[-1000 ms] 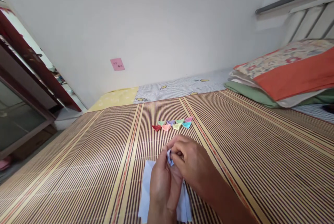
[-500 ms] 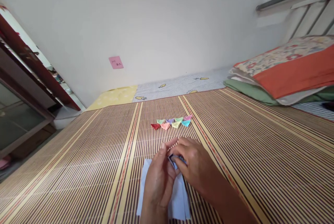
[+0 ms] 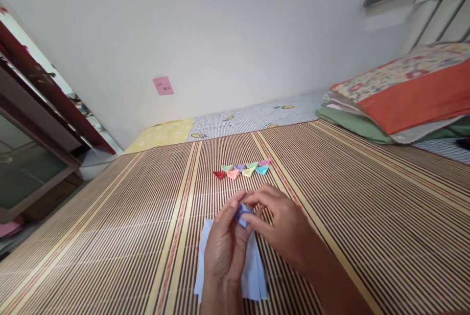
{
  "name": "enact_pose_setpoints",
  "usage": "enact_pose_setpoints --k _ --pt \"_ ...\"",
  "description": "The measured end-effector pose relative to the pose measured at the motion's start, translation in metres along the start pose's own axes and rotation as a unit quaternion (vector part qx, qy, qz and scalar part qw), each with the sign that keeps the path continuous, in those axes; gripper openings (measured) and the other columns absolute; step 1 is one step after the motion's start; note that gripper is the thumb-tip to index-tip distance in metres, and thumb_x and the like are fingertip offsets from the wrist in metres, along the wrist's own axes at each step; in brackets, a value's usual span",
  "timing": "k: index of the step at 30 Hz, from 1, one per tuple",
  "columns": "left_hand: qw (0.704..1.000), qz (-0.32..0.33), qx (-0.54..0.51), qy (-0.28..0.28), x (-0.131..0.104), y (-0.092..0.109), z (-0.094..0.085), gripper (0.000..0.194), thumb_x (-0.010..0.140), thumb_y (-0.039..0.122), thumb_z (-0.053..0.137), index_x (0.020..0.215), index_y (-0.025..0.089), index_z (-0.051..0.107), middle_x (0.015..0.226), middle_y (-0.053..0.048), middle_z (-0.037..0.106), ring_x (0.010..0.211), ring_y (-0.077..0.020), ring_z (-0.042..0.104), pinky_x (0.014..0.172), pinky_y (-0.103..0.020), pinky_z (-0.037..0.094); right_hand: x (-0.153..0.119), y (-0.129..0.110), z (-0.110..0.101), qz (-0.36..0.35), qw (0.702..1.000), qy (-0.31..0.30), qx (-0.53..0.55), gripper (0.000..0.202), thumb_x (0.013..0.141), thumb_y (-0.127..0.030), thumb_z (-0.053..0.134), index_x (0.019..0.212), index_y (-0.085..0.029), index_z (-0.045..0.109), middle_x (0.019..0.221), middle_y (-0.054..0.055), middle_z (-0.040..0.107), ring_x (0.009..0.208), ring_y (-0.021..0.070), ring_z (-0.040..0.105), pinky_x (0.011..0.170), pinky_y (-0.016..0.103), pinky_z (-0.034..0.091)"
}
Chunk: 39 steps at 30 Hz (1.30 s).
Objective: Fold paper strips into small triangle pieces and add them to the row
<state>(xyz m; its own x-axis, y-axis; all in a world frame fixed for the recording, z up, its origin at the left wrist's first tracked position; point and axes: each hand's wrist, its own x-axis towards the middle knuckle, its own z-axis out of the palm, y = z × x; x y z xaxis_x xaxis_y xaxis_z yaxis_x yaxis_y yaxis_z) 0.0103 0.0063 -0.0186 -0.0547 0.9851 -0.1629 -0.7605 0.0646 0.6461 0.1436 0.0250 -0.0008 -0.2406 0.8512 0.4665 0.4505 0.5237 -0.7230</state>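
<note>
A small folded blue paper (image 3: 243, 214) is held between both hands above the striped mat. My left hand (image 3: 223, 244) is closed around its left side, with the thumb pressed near it. My right hand (image 3: 281, 219) pinches its right side between thumb and fingers. Beneath the hands lies a stack of pale blue paper sheets (image 3: 255, 276), partly covered by my left hand and wrist. Beyond the fingers, several small folded paper pieces (image 3: 247, 172) in different colours lie in two rows.
The striped mat (image 3: 121, 222) spreads on all sides. A checked cloth (image 3: 249, 118) and a yellow cloth (image 3: 165, 134) lie along the wall. Folded bedding (image 3: 414, 104) is stacked at the right. A pink note (image 3: 163, 86) is on the wall.
The blue paper has turned, and more of its face shows between the fingers. My right hand has shifted slightly right, its fingers spread a little wider.
</note>
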Motion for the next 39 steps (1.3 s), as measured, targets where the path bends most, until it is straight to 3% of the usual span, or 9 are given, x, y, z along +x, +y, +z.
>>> enact_pose_setpoints --k 5,10,17,24,30,34,39 --pt "0.999 0.020 -0.020 -0.024 -0.003 0.004 -0.001 0.022 0.090 0.025 0.071 0.104 0.011 0.082 0.122 -0.018 0.075 0.118 -0.0314 0.068 0.100 -0.045 0.055 -0.002 0.000 -0.017 0.029 0.998 0.015 0.051 0.014 0.092 -0.020 0.061 0.091 -0.024 0.075 0.091 0.002 0.072 0.080 0.0196 0.064 0.073 0.034 0.050" --pt "0.999 0.030 -0.005 -0.028 -0.004 0.004 0.001 0.024 0.092 0.024 0.067 0.109 0.012 0.081 0.125 -0.018 0.075 0.120 -0.0312 0.067 0.098 -0.043 0.056 -0.005 -0.006 -0.010 0.033 0.997 0.011 0.066 0.011 0.090 -0.022 0.063 0.089 -0.022 0.073 0.082 0.002 0.071 0.066 0.0168 0.062 0.062 0.031 0.048" --pt "0.998 0.052 0.013 -0.016 -0.008 0.005 0.007 0.025 0.083 0.019 0.076 0.107 0.016 0.081 0.126 -0.014 0.075 0.119 -0.0300 0.069 0.094 -0.037 0.057 -0.007 -0.013 -0.005 0.061 0.996 0.020 0.055 0.012 0.089 -0.028 0.062 0.082 -0.022 0.070 0.069 0.000 0.067 0.057 0.0160 0.059 0.053 0.028 0.047" --pt "0.996 0.065 0.054 0.013 -0.009 0.003 0.013 0.038 0.066 0.009 0.083 0.103 0.016 0.081 0.123 -0.012 0.075 0.106 -0.0248 0.072 0.087 -0.030 0.058 -0.008 -0.014 0.006 0.042 0.997 0.042 -0.039 0.013 0.083 -0.017 0.056 0.080 -0.022 0.068 0.070 0.002 0.069 0.057 0.0169 0.061 0.056 0.029 0.045" --pt "0.983 0.114 0.144 0.005 -0.007 -0.004 0.008 0.035 0.076 0.018 0.078 0.111 0.021 0.078 0.127 -0.010 0.073 0.113 -0.0256 0.068 0.091 -0.032 0.055 -0.012 -0.013 0.012 0.047 0.991 0.056 -0.108 0.014 0.085 -0.015 0.054 0.083 -0.021 0.066 0.072 0.001 0.069 0.062 0.0183 0.063 0.061 0.030 0.040" --pt "0.960 0.146 0.238 -0.026 -0.006 -0.008 0.005 0.035 0.083 0.014 0.068 0.116 0.023 0.076 0.128 -0.007 0.073 0.117 -0.0240 0.065 0.101 -0.035 0.049 -0.013 -0.011 0.015 0.048 0.984 0.057 -0.162 0.013 0.087 -0.016 0.054 0.080 -0.020 0.064 0.072 0.002 0.069 0.062 0.0206 0.064 0.059 0.030 0.034" --pt "0.948 0.160 0.274 -0.035 -0.009 -0.008 0.007 0.038 0.084 0.009 0.062 0.117 0.024 0.076 0.129 -0.006 0.073 0.123 -0.0254 0.063 0.110 -0.040 0.042 -0.012 -0.007 0.015 0.055 0.975 0.083 -0.199 0.015 0.088 -0.017 0.054 0.075 -0.019 0.060 0.065 0.003 0.066 0.058 0.0218 0.063 0.057 0.030 0.028"
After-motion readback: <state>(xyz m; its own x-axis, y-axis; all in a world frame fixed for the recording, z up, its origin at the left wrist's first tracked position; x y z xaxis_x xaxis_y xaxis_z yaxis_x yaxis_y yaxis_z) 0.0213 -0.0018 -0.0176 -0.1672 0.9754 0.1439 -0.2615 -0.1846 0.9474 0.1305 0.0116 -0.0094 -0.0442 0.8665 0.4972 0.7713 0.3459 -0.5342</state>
